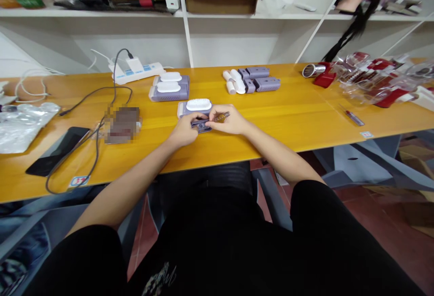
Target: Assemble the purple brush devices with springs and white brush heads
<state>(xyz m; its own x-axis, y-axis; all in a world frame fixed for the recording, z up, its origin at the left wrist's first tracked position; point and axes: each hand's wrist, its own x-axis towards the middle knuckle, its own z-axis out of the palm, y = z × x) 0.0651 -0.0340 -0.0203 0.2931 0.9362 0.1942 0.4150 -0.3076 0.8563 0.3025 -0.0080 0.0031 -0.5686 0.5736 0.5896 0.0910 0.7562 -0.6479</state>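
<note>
My left hand (186,131) is closed on a small purple-grey plastic part (203,127) near the front of the table. At its right side, my right hand (228,121) has its thumb and fingertips pinched close against the part. A screwdriver with a see-through amber handle (222,116) lies in that hand; its tip is hidden. Just behind both hands sits a purple-grey housing (183,108) with a white bristled brush piece (199,104) on top. Farther back are similar housings (183,91) with white oval pieces (168,87) on them.
Purple-grey parts (267,84) and white pieces (237,81) lie at the back. A power strip (139,73), cables, a phone (57,151) and plastic bags (25,126) occupy the left. Red and clear parts (379,78) are piled right, near another slim tool (354,117). A person stands back right.
</note>
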